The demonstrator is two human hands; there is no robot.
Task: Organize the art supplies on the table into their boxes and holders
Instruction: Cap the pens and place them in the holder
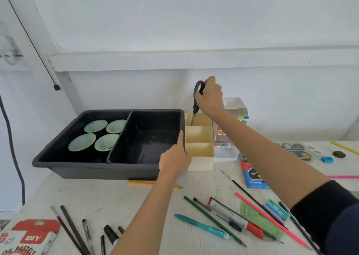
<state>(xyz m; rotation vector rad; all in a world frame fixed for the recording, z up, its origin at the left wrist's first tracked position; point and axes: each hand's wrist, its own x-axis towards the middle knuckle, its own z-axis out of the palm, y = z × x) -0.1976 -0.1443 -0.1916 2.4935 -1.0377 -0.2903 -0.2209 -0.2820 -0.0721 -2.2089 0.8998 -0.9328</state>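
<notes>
Scissors (196, 107): we pinch the black handle in our right hand (210, 97) fingers, blades down in the cream holder (200, 157), rear compartment. Left hand (174, 160) steadies the holder; we cannot tell its grip. Outstanding: pens (202, 226), pencils (153, 184) and brushes (73, 233), loose on the bench (116, 200).

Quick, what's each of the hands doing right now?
Left hand: against the cream holder; whether it grips cannot be told.
Right hand: holding the black scissors by the handle.

Glossy black plastic tray (108, 165), smooth cream plastic holder (200, 157), matt black scissors handles (198, 91), rough whitish table (108, 202), fuzzy green cloth (258, 219)
</notes>
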